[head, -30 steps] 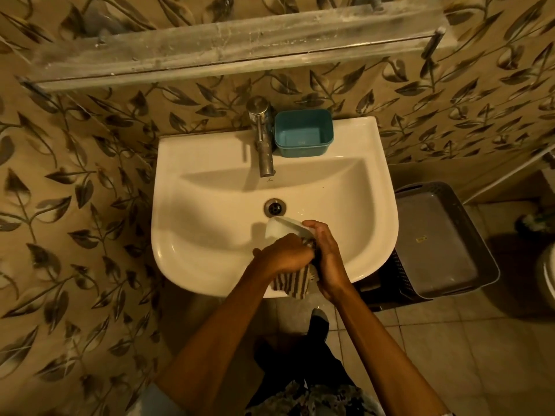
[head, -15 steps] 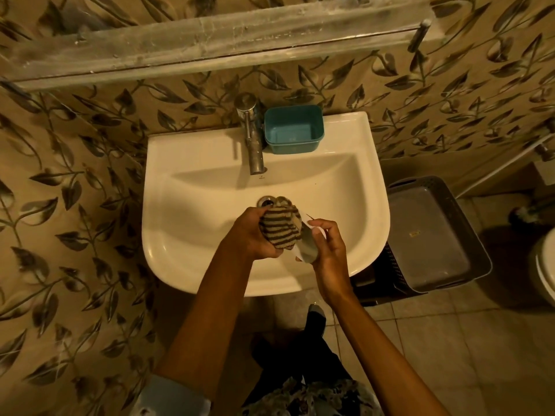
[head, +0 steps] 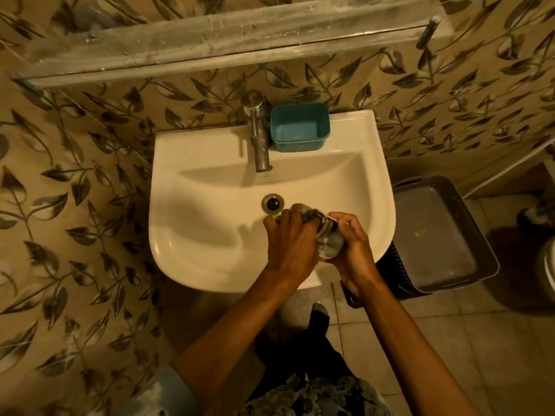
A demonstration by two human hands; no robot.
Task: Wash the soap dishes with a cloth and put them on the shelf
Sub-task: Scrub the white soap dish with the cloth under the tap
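Note:
Over the front right of the white sink (head: 192,235), my right hand (head: 354,250) grips a pale soap dish (head: 332,244), seen only partly and blurred. My left hand (head: 289,240) presses a striped cloth (head: 312,216) against that dish from the left; most of the cloth is hidden between my hands. A second soap dish, teal and rectangular (head: 300,127), sits on the sink's back ledge to the right of the metal tap (head: 258,136). A dusty glass shelf (head: 228,40) runs along the wall above the sink.
The drain (head: 272,203) lies just left of my hands. A dark plastic basket with a grey lid (head: 435,235) stands on the tiled floor right of the sink. Leaf-patterned tiles cover the wall. A white fixture's edge (head: 548,271) shows at far right.
My left hand has shifted the cloth from on top of the dish to its left side, and both hands have turned the dish; they sit slightly right of the drain now.

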